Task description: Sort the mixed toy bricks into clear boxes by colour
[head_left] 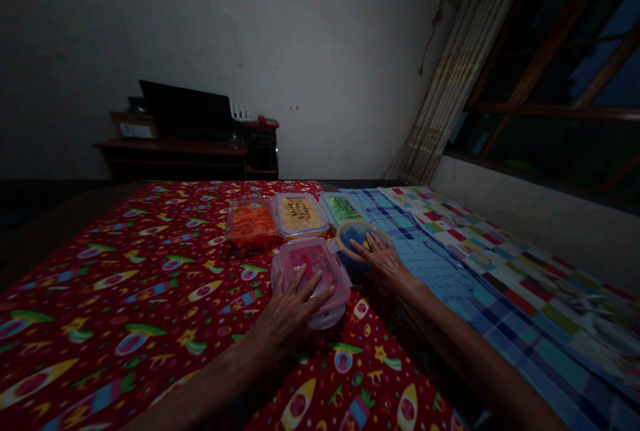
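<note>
My left hand (299, 296) lies with fingers spread on the lid of a pink-rimmed food container (330, 264), whose contents look red and pink through the lid. My right hand (383, 259) rests, fingers apart, on top of a round container with a yellow-rimmed lid (345, 232) and dark blue contents or body. Behind them stand a clear container of orange pieces (250, 221), a blue-rimmed container with yellowish contents (300, 212) and dark writing on its lid, and a container with green contents (343, 207), also marked with dark writing.
The containers stand on a red patterned cloth (165, 284). Blue plaid cloth (440, 264) and a multicoloured checked cloth (515, 251) lie to the right. At the back left, a desk (175, 148) bears a dark monitor (187, 113). A curtain (450, 78) hangs beside the window.
</note>
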{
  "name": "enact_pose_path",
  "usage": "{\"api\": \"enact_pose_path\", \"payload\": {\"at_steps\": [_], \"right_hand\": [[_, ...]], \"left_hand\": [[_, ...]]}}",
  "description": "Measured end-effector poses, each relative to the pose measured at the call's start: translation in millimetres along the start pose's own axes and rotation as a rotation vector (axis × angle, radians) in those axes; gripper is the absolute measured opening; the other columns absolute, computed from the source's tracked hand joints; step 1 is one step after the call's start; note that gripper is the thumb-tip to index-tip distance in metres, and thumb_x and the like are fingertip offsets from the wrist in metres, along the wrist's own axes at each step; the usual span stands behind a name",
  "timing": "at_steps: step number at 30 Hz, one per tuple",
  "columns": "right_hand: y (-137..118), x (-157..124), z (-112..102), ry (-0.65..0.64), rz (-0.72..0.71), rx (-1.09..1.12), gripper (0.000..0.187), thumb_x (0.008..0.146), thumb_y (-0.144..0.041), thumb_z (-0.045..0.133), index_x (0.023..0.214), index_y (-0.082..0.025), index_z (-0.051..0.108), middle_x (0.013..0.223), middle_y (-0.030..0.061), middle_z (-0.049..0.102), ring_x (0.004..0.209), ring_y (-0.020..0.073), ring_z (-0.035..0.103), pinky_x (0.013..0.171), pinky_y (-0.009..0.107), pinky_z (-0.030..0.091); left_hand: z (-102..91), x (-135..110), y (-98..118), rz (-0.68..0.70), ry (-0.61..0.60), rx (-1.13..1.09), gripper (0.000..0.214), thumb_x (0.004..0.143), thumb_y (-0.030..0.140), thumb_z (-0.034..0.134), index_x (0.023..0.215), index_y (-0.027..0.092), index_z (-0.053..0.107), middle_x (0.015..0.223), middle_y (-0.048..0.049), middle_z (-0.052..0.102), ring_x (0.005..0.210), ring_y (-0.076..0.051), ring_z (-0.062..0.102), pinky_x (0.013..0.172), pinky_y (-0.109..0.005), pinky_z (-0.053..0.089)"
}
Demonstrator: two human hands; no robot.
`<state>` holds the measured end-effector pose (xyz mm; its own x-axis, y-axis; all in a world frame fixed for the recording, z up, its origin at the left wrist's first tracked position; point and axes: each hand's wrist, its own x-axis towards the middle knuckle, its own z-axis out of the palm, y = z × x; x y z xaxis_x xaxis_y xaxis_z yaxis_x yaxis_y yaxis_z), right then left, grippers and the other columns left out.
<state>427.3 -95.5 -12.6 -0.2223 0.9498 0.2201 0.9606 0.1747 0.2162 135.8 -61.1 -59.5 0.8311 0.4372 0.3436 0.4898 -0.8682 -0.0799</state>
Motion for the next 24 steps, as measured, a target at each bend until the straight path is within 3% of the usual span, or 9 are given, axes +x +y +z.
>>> {"api": "enact_pose_path", "payload": {"at_steps": [5, 11, 19, 22, 24], "right_hand": [[-6, 0, -7, 0.018, 0.024, -0.002, 0.073, 0.083, -0.020, 0.051, 0.148, -0.031, 0.020, 0.153, 0.0098, 0.026, 0.142, 0.0269, 0.015, 0.112, 0.054, 0.015], [-16, -3, -13, 0.013, 0.055, -0.021, 0.077, 0.080, -0.014, 0.052, 0.149, -0.027, 0.019, 0.153, 0.0131, 0.022, 0.143, 0.0268, 0.013, 0.112, 0.054, 0.015], [-14, -1, -7, -0.023, 0.090, 0.053, 0.078, 0.080, -0.015, 0.054, 0.148, -0.029, 0.020, 0.153, 0.0166, 0.020, 0.142, 0.0306, 0.014, 0.108, 0.059, 0.018], [-19, 1, -16, -0.012, 0.109, 0.093, 0.076, 0.081, -0.023, 0.057, 0.148, -0.024, 0.022, 0.151, 0.0208, 0.024, 0.141, 0.0346, 0.018, 0.106, 0.062, 0.020], [-30, 3, -30, 0.068, 0.076, 0.131, 0.070, 0.084, -0.028, 0.054, 0.147, -0.019, 0.026, 0.148, 0.0229, 0.028, 0.139, 0.0353, 0.021, 0.106, 0.061, 0.021]], "left_hand": [[1.5, 6, -5, -0.041, 0.032, 0.016, 0.064, 0.082, 0.025, 0.057, 0.141, 0.034, 0.035, 0.147, -0.0092, 0.039, 0.136, -0.039, 0.027, 0.107, -0.066, 0.011], [4.1, 7, -5, -0.074, 0.085, 0.037, 0.055, 0.084, 0.015, 0.049, 0.138, 0.028, 0.043, 0.144, -0.0110, 0.043, 0.131, -0.039, 0.036, 0.106, -0.065, 0.016], [-1.3, 9, -6, -0.059, 0.032, 0.001, 0.058, 0.084, 0.018, 0.050, 0.140, 0.028, 0.039, 0.145, -0.0134, 0.041, 0.135, -0.036, 0.031, 0.107, -0.064, 0.014], [-8.9, 4, -6, -0.027, 0.035, -0.066, 0.067, 0.081, 0.023, 0.057, 0.143, 0.029, 0.032, 0.150, -0.0128, 0.033, 0.139, -0.036, 0.022, 0.108, -0.063, 0.017], [-17.0, -3, -8, 0.013, 0.062, -0.125, 0.071, 0.082, 0.027, 0.059, 0.145, 0.029, 0.028, 0.153, -0.0122, 0.026, 0.141, -0.036, 0.016, 0.108, -0.063, 0.016]]}}
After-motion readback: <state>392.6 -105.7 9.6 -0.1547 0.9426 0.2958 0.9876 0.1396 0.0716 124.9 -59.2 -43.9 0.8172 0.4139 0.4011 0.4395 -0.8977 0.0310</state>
